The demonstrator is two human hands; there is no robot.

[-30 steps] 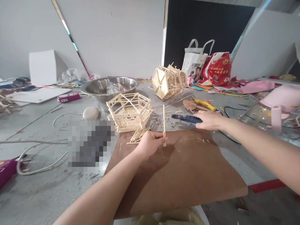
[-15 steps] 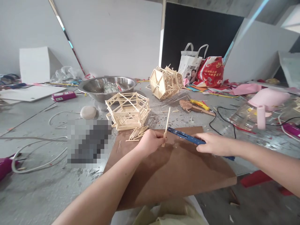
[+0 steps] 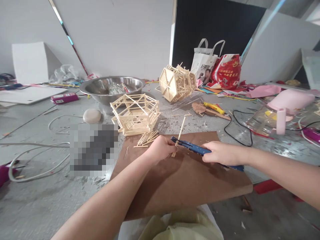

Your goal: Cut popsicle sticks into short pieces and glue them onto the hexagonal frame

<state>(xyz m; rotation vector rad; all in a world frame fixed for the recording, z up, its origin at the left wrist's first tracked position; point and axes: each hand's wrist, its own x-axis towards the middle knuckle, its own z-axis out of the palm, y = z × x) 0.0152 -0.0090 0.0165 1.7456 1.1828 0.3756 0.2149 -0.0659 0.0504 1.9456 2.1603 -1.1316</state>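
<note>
Close to the middle of the head view, my left hand (image 3: 161,148) pinches thin wooden sticks (image 3: 182,126). A longer one leans upright, with a shorter one against its lower part. My right hand (image 3: 217,152) is wrapped round a long blue slotted tool (image 3: 191,146), whose exact kind I cannot make out. The tool's front end lies across the sticks just above my left fingertips. Below both hands is a brown board (image 3: 160,190). Beside my left hand lies a pile of short sticks (image 3: 147,138), in front of an open hexagonal stick frame (image 3: 136,111).
Behind the frame stands a steel basin (image 3: 87,91). Further back are a second stick model (image 3: 175,83), a white bag (image 3: 203,60) and a red bag (image 3: 226,71). A yellow-handled tool (image 3: 213,107), black cord (image 3: 232,125) and pink-lidded jug (image 3: 281,113) lie right. White cable (image 3: 30,144) curls left.
My right hand has moved left, bringing the blue tool's front end from beside the sticks to across them. The longer stick leans a little more to the right. The view has shifted slightly.
</note>
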